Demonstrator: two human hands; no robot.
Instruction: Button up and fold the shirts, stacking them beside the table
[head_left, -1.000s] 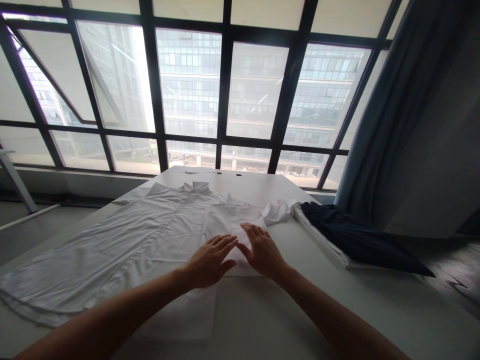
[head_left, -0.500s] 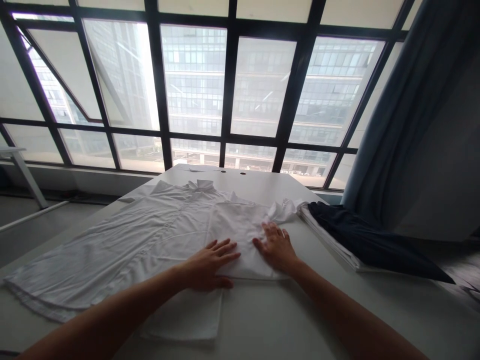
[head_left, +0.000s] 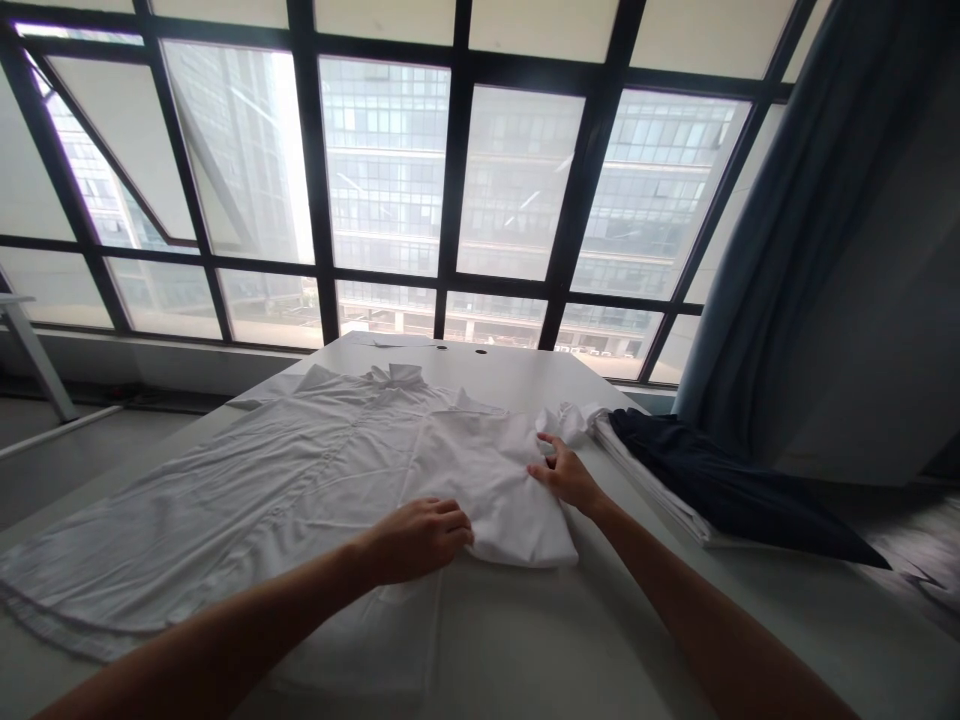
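A white shirt (head_left: pixel 247 490) lies spread flat on a white table (head_left: pixel 675 620), collar toward the window, with its right side folded inward. My left hand (head_left: pixel 416 540) has its fingers curled onto the near edge of that folded part. My right hand (head_left: pixel 564 472) pinches the fabric at the fold's far right edge, close to the bunched sleeve (head_left: pixel 562 420).
A stack of folded clothes with a dark navy garment (head_left: pixel 720 485) on top lies at the right of the table. A grey-blue curtain (head_left: pixel 795 220) hangs at the right. Large windows (head_left: pixel 450 180) stand behind the table's far edge.
Both hands lay flat and close together on the folded part; now they have spread apart, the right sliding toward the sleeve, and both have curled onto the fabric.
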